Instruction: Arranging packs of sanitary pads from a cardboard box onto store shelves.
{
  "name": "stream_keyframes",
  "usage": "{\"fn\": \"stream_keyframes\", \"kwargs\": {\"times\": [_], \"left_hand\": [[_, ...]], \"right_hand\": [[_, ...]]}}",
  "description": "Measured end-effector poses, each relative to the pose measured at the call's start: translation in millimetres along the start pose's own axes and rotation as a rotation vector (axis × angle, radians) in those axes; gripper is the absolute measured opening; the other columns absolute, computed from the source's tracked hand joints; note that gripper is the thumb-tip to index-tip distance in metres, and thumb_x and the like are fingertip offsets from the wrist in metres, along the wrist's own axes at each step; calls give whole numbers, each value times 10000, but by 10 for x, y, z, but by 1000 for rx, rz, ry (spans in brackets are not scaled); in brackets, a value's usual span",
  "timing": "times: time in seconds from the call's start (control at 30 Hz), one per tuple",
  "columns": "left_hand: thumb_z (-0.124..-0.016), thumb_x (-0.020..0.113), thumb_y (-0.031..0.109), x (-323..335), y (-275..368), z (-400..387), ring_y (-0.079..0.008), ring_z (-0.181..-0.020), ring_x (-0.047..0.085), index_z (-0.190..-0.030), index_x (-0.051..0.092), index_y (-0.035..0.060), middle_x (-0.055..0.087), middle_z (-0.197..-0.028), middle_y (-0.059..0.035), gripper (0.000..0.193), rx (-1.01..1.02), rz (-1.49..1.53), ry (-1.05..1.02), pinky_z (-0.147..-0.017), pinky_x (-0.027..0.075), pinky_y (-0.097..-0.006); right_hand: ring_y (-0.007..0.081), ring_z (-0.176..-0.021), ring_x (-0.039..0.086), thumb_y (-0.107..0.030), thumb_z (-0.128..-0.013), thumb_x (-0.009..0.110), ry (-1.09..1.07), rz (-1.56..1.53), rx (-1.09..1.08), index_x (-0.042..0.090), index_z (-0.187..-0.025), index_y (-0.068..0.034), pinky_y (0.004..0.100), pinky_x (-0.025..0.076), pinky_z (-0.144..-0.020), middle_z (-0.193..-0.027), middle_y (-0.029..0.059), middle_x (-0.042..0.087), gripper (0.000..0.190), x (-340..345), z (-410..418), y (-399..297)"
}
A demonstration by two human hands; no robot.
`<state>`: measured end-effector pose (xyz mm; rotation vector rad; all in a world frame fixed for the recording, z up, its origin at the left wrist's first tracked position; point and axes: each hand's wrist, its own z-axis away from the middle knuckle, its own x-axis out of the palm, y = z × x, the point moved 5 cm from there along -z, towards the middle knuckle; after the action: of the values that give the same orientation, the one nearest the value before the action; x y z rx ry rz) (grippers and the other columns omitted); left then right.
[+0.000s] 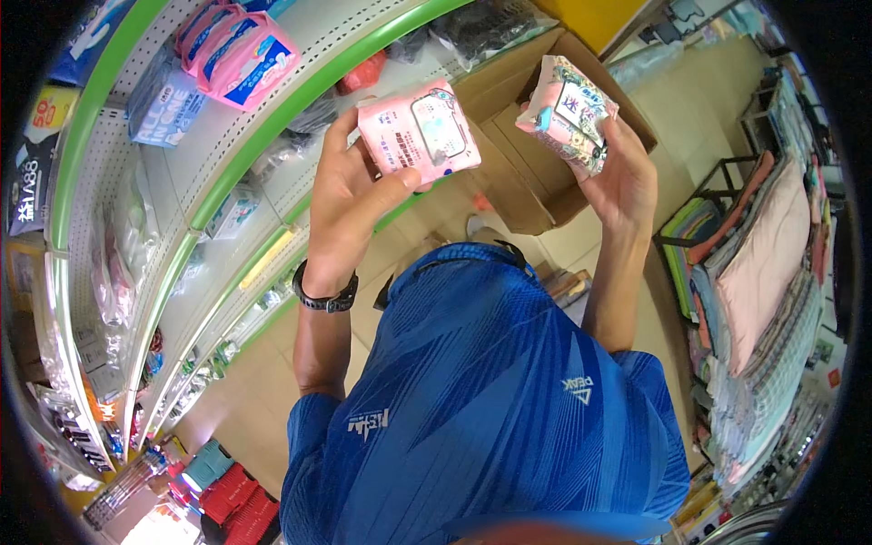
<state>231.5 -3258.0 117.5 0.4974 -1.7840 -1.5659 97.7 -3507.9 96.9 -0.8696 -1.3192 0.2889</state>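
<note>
My left hand (354, 197), with a black watch (325, 289) on its wrist, holds a pink soft pack (419, 133) by its lower left side. The thumb lies over the printed front, which looks like that of a sanitary pad pack. My right hand (620, 163) grips a second, smaller pack (572, 112) with a floral pattern and a white printed panel. Both packs are held up and apart from each other. Beneath the floral pack stands an open cardboard box (518, 197), its visible inner part showing bare cardboard.
Green-edged metal shelves (225, 163) curve along the left. They carry pink wrapped packs (238, 54), a blue pack (167, 102) and dark bagged goods (490, 27). Folded textiles (763, 272) are piled on a rack at the right. Red baskets (238, 501) stand at lower left.
</note>
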Motion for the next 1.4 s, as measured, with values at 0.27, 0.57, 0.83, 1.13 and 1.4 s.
{"fn": "stream_keyframes", "kwargs": {"times": [0.27,0.57,0.83,1.13,1.4], "left_hand": [[-789,687,-131,-72,134,-56,-314,-1211,617,-1372,442,-5,591,-1340,-197,644,615,-522,241,-1028,488,-416],[-708,669,-108,324,186,88,-388,-1239,583,-1122,692,85,606,-1347,-174,457,986,-1148,198,-1021,487,-462],[-688,910,163,341,161,35,-413,-1303,525,-1179,622,53,458,-1480,-274,579,781,-883,169,-1031,472,-497],[-751,827,53,209,-28,-159,-412,-1362,472,-1183,495,48,393,-1504,-310,545,606,-385,141,-1147,350,-467],[-664,583,-32,348,175,-137,-432,-1449,379,-1196,641,88,523,-1420,-169,549,515,-739,-262,-1229,179,-588]], "right_hand": [[348,-1135,674,-262,-1005,598,-81,114,152,410,-1434,85,502,615,-896,-1287,232,630,583,235,-134,189],[279,-1159,647,-323,-1045,554,-194,-135,286,461,-1413,18,487,592,-920,-1326,172,601,510,463,-141,639],[242,-1240,575,-266,-1011,622,-70,-15,198,436,-1434,27,429,491,-1052,-1368,151,562,547,401,-199,587],[213,-1144,632,-187,-988,629,-45,77,210,482,-1375,43,388,525,-983,-1262,145,635,474,336,-230,598],[173,-999,689,-367,-1061,511,-88,104,349,607,-1262,-15,367,618,-729,-1155,106,694,417,167,-166,775]]}}
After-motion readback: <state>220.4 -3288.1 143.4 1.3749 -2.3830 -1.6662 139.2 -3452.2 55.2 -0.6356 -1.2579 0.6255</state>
